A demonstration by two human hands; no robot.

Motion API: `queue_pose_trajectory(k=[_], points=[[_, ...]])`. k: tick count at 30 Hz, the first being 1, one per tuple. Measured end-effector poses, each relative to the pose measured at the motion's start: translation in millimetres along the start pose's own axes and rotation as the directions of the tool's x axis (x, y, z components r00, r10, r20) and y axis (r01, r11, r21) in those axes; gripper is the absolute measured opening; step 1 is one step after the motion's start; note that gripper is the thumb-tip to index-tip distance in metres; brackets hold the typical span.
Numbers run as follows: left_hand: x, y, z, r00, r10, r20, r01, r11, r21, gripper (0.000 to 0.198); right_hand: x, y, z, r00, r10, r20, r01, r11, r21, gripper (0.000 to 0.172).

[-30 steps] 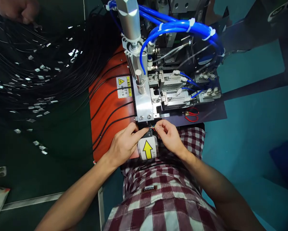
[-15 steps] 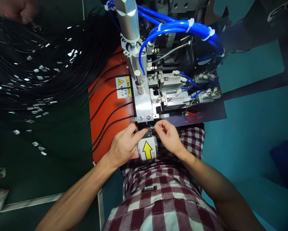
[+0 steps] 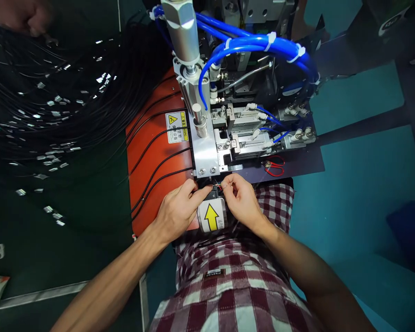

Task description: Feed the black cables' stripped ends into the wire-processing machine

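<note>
My left hand (image 3: 178, 208) and my right hand (image 3: 240, 197) meet at the front edge of a small machine (image 3: 210, 147), just above a yellow arrow label (image 3: 212, 216). Both hands pinch the end of a thin black cable (image 3: 215, 186), where tiny red wire tips show between the fingertips. The cable end sits at a black holder under the machine's silver plate. Several black cables (image 3: 159, 161) lie in rows across the orange conveyor belt (image 3: 148, 184) to the left of my left hand.
A large bundle of black cables with metal ends (image 3: 48, 106) covers the dark table at left. Blue air hoses (image 3: 262, 44) arch over the machine. Red-handled snips (image 3: 274, 167) lie on the dark plate to the right. Another person's hand (image 3: 20, 16) shows at top left.
My hands stay pinched at the same spot. The view has shifted slightly; nothing else has visibly moved.
</note>
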State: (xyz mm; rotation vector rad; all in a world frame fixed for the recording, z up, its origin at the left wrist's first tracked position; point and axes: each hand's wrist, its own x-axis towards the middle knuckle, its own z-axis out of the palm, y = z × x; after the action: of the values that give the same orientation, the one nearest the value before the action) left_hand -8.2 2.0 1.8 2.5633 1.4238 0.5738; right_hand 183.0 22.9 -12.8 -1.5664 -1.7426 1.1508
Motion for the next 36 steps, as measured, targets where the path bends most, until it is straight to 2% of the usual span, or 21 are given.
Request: queue_pose_trajectory(k=[2,7,18,24,29,33,36], points=[[0.3,0.3,-0.4,1.000,-0.008,0.014,0.008,1.000,0.003,0.032,0.2,-0.3,-0.8,0.999,0.026,0.038,-0.027,0.999,0.040,0.013],[-0.2,0.0,-0.5,1.000,-0.011,0.015,0.011,1.000,0.000,0.033,-1.5,-5.0,-2.7,0.996,-0.074,-0.050,0.068,0.991,-0.116,0.010],[-1.2,-1.2,0.5,1.000,-0.012,0.017,0.012,1.000,-0.026,0.033,1.9,-1.5,-5.2,0.998,0.025,0.058,-0.027,0.999,0.036,0.015],[-0.8,-0.2,0.1,0.999,-0.032,0.023,0.032,0.999,-0.032,0.033,0.5,-9.6,-6.9,0.998,-0.061,-0.024,0.057,0.988,-0.143,0.011],[-1.6,0.4,1.1,0.999,-0.037,0.031,0.038,0.999,-0.013,0.035,2.5,-8.1,-7.3,0.997,0.030,0.068,-0.030,1.000,-0.010,0.015],[-1.1,0.7,1.4,0.998,-0.051,0.034,0.052,0.998,-0.031,0.034,2.3,-5.4,-6.2,0.999,-0.041,-0.003,0.041,0.995,-0.095,0.012],[0.0,0.8,0.8,1.000,-0.023,0.017,0.024,0.999,-0.025,0.032,2.7,-2.6,-5.0,0.997,0.039,0.063,-0.041,0.999,0.017,0.015]])
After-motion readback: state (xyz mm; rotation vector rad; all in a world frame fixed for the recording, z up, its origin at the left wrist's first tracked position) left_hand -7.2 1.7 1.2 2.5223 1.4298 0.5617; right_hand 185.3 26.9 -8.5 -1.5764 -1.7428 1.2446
